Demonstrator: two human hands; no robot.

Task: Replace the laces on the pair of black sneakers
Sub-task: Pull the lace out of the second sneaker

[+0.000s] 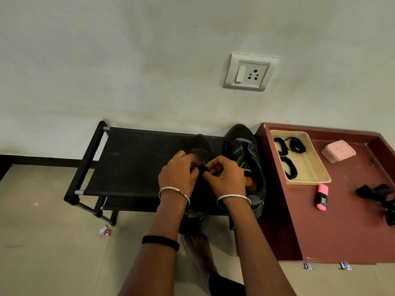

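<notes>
Left hand, right hand on sneaker

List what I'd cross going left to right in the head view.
Crumpled floor wrapper → left hand → right hand, both pinching one black lace → beige tray holding black lace coils → pink square box → black clip-like pieces.

One head-worn wide-angle camera. Faces forward and down: wall ahead, black rack mid-frame, red cabinet top at right. left hand, right hand close below, centre.
</notes>
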